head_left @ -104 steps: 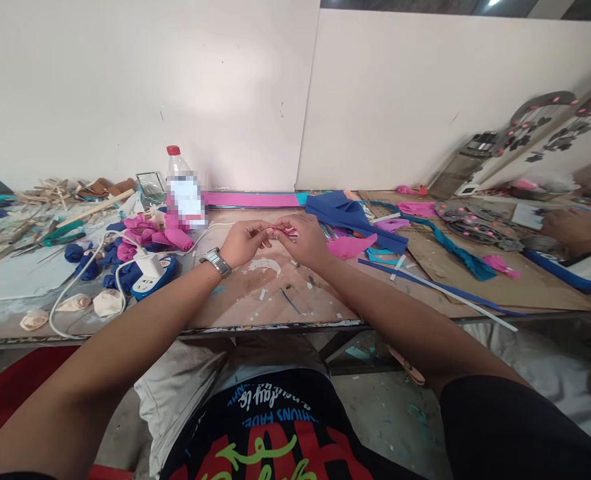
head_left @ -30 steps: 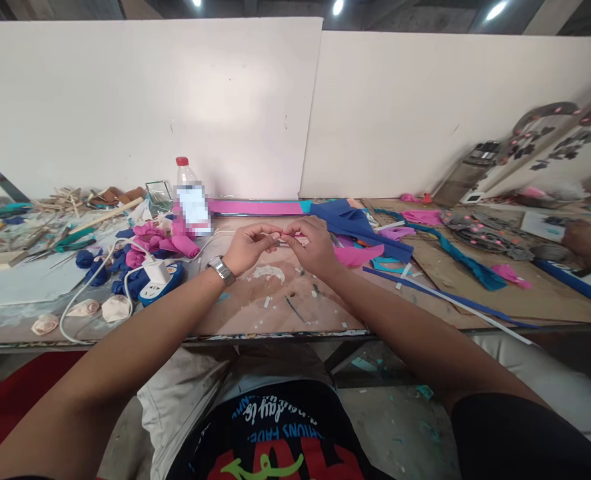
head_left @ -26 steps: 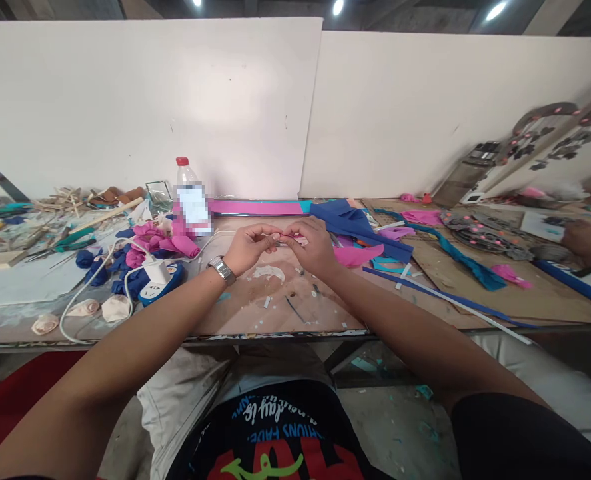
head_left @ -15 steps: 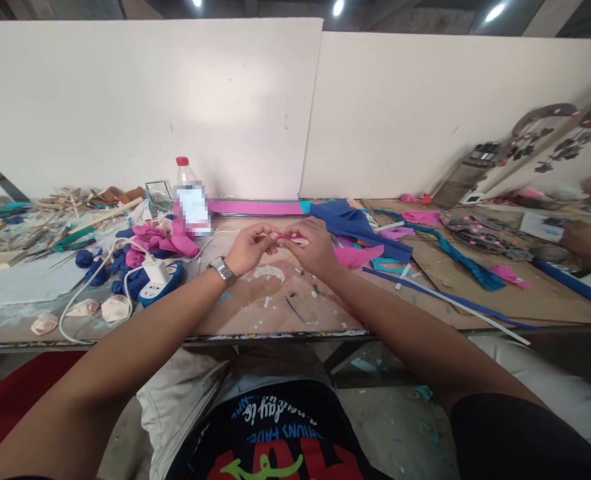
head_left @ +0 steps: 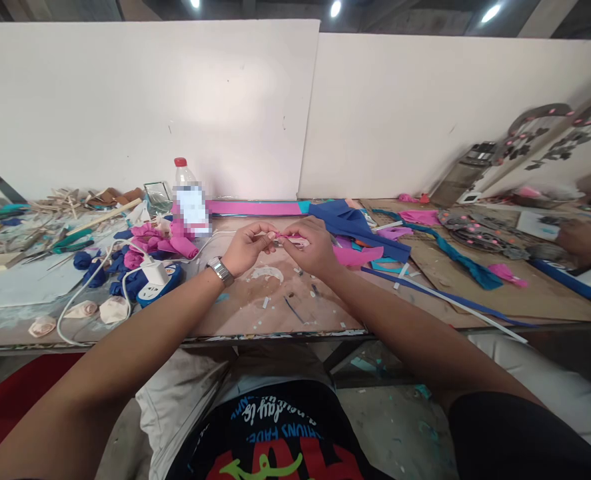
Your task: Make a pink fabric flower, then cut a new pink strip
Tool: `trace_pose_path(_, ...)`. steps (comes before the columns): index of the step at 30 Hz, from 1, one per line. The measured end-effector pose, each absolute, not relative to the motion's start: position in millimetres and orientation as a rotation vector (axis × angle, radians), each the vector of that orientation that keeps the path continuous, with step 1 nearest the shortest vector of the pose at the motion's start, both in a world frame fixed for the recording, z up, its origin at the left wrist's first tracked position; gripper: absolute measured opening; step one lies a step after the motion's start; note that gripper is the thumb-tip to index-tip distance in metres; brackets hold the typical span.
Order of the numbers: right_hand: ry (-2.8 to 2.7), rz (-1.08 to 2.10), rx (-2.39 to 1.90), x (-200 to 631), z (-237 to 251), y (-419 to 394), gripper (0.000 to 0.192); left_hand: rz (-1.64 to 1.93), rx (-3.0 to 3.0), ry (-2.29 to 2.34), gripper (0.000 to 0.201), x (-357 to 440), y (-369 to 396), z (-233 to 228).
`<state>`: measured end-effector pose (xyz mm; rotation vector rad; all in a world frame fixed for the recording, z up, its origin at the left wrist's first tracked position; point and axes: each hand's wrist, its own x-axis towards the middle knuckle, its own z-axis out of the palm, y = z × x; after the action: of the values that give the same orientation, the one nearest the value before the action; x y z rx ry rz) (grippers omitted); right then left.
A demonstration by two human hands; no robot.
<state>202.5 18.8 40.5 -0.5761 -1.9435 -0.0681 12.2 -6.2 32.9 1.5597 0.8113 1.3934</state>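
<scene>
Both forearms reach forward from the near edge and meet over the middle of the counter (head_left: 255, 307). The left hand (head_left: 245, 245), with a metal wristwatch (head_left: 220, 271) on its wrist, is curled with thumb and forefinger pinched on one end of a small pink strip (head_left: 288, 238). The right hand (head_left: 311, 247) faces it, fingers bent, its grip closed on the other end of the same strip. The strip sits between the two hands, lifted just above the stained brown counter top; its exact shape is too small to tell.

To the left lie a white power strip (head_left: 152, 280) with its cord, blue and pink rolled pieces (head_left: 150, 237), and a clear bottle (head_left: 188, 197) with a red cap standing farther back. To the right of the hands lie a blue sheet (head_left: 355, 223), a pink scrap (head_left: 358, 255) and a teal strip (head_left: 462, 263). At the far right edge another person's hand (head_left: 585, 239) rests on the counter. White panels (head_left: 175, 100) stand along the far side of the counter, with ceiling lights above them.
</scene>
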Motion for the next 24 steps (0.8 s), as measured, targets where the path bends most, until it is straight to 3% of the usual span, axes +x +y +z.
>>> trace_pose_path(24, -1.973, 0.004, -0.651, 202.6, 37.7, 21.6, 0.017, 1.418, 1.706, 0.85, 0.039, 14.4, -8.7, 32.3)
